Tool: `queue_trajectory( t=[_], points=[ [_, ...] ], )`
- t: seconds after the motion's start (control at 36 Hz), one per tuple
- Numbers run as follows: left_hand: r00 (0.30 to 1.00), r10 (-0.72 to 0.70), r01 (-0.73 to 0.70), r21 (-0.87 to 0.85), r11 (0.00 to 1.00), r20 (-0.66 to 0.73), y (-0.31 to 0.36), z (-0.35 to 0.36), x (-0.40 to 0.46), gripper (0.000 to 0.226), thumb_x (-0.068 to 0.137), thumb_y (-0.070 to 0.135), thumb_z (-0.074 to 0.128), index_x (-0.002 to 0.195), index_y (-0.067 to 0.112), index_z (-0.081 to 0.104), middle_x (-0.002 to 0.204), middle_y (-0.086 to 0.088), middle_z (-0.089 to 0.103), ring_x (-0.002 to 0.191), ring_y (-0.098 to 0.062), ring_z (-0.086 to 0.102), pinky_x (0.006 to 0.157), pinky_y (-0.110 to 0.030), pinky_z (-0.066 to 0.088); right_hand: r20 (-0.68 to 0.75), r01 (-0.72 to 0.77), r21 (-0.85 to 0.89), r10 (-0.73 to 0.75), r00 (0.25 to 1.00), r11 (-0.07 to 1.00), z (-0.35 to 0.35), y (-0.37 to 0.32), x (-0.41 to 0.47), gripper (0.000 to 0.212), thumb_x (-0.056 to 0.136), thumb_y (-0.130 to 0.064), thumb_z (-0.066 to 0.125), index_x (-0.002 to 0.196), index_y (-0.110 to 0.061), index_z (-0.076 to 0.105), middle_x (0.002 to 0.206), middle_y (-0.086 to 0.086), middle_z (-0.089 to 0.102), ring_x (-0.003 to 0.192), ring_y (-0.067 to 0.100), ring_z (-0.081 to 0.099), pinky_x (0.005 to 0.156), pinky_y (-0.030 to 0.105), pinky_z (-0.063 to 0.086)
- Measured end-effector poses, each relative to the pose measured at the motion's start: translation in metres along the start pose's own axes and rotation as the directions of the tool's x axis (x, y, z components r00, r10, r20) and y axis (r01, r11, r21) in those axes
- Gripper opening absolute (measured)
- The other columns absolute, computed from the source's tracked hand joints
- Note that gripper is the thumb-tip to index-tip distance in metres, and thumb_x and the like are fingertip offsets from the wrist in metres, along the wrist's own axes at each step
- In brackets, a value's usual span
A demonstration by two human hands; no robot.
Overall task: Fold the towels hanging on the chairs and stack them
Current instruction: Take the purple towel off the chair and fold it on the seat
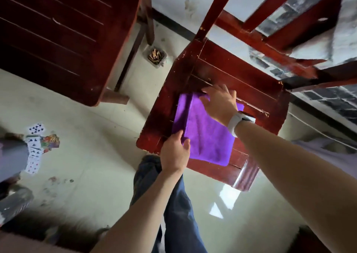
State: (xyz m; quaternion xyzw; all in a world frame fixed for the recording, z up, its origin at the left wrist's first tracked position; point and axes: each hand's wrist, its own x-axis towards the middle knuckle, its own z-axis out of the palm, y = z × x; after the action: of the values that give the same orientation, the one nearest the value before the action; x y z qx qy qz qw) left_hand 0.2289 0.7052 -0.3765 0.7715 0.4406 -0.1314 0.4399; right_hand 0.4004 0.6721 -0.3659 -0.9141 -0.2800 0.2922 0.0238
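Pinching the near-left edge of a folded purple towel (204,135): left hand (174,152), thumb on top. Right hand (219,104), fingers spread, pressing flat on the far edge. Towel on red wooden chair (228,75) seat. Playing cards (35,146) on floor, far left.

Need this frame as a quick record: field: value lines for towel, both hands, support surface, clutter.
towel: purple towel, folded, flat on seat
support: red-brown wooden chair, towel on its seat
left hand: left hand grips the towel's near left edge, thumb on top
right hand: right hand fingers spread, pressing the towel's far edge; white watch on wrist
second chair: dark wooden chair, upper left, no towel visible on it
floor clutter: playing cards at left; small container between chairs
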Motion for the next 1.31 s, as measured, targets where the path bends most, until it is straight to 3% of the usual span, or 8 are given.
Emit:
queue_trajectory(
  t=[0.14,0.31,0.61,0.69,0.81,0.94,1.11,1.31],
  points=[
    [0.997,-0.046,0.036,-0.179,0.983,-0.055,-0.008,-0.002,-0.016,0.043,0.081,0.029,0.044,0.111,0.006,0.064,0.099,-0.013,0.07,0.091,-0.028,0.065,0.081,-0.038,0.051,-0.001,0.076,0.127,-0.076,0.997,0.989,0.0,-0.008,-0.003,0.028,0.091,-0.025,0.048,0.117,-0.018,0.055,0.122,0.003,0.055,0.12,0.024,0.044,0.1,0.042,0.026],
    [0.981,-0.15,0.118,-0.231,0.966,-0.126,-0.013,-0.005,-0.02,0.018,0.089,0.01,0.053,0.099,0.005,0.067,0.093,-0.012,0.071,0.086,-0.027,0.065,0.07,-0.022,0.04,-0.018,0.124,0.127,-0.123,0.992,0.984,0.008,-0.015,-0.003,0.026,0.091,-0.026,0.048,0.115,-0.018,0.054,0.112,0.005,0.055,0.109,0.027,0.051,0.095,0.042,0.029],
    [0.97,-0.189,0.196,0.031,0.98,-0.154,-0.017,-0.009,-0.004,0.018,0.089,0.018,0.049,0.091,0.005,0.062,0.097,-0.015,0.059,0.088,-0.033,0.058,0.069,-0.034,0.04,-0.12,0.121,0.147,-0.104,0.987,0.982,0.021,-0.02,0.006,0.033,0.088,-0.034,0.052,0.119,-0.024,0.055,0.12,0.001,0.053,0.12,0.022,0.043,0.1,0.04,0.026],
    [0.965,-0.202,0.212,0.045,0.976,-0.167,-0.02,-0.013,-0.003,0.014,0.086,0.02,0.055,0.094,0.009,0.057,0.095,-0.012,0.063,0.09,-0.033,0.059,0.073,-0.037,0.044,-0.312,0.197,0.206,-0.127,0.942,0.959,0.017,-0.017,-0.014,0.036,0.087,-0.026,0.049,0.121,-0.018,0.056,0.12,0.005,0.054,0.111,0.025,0.048,0.094,0.041,0.033],
    [0.956,0.17,-0.091,0.309,0.947,-0.237,-0.019,-0.016,-0.004,0.034,0.074,0.011,0.059,0.107,0.006,0.056,0.104,-0.015,0.059,0.096,-0.036,0.056,0.078,-0.042,0.046,-0.485,0.206,0.142,-0.114,0.867,0.968,0.029,0.003,-0.059,0.044,0.081,-0.006,0.041,0.123,-0.006,0.053,0.121,0.014,0.055,0.115,0.028,0.044,0.102,0.048,0.034],
    [0.823,0.542,-0.524,0.593,0.611,0.169,-0.014,-0.011,0.0,0.058,0.083,0.03,0.043,0.138,0.013,0.034,0.147,-0.01,0.034,0.136,-0.028,0.03,0.101,-0.046,0.033,-0.398,0.073,0.146,-0.009,0.917,0.987,0.072,0.021,-0.109,0.057,0.074,-0.005,0.035,0.131,-0.005,0.041,0.138,0.023,0.041,0.132,0.032,0.025,0.107,0.06,0.02],
    [0.734,0.54,-0.646,0.669,0.368,0.411,-0.046,-0.011,0.025,0.065,0.086,0.047,0.04,0.143,0.019,0.025,0.152,-0.005,0.022,0.141,-0.025,0.018,0.109,-0.057,0.02,-0.196,-0.313,0.209,0.354,0.915,0.926,0.108,0.021,-0.122,0.062,0.089,-0.035,0.03,0.144,-0.011,0.016,0.15,0.02,0.023,0.14,0.031,0.02,0.11,0.055,0.012],
    [0.734,0.505,-0.648,0.688,0.326,0.453,-0.041,-0.011,0.026,0.067,0.085,0.05,0.037,0.143,0.018,0.026,0.152,-0.008,0.023,0.141,-0.028,0.017,0.107,-0.062,0.015,-0.158,-0.322,0.286,0.376,0.913,0.903,0.122,0.027,-0.119,0.06,0.091,-0.036,0.025,0.146,-0.018,0.009,0.152,0.017,0.019,0.141,0.03,0.018,0.111,0.055,0.011]
  ],
)
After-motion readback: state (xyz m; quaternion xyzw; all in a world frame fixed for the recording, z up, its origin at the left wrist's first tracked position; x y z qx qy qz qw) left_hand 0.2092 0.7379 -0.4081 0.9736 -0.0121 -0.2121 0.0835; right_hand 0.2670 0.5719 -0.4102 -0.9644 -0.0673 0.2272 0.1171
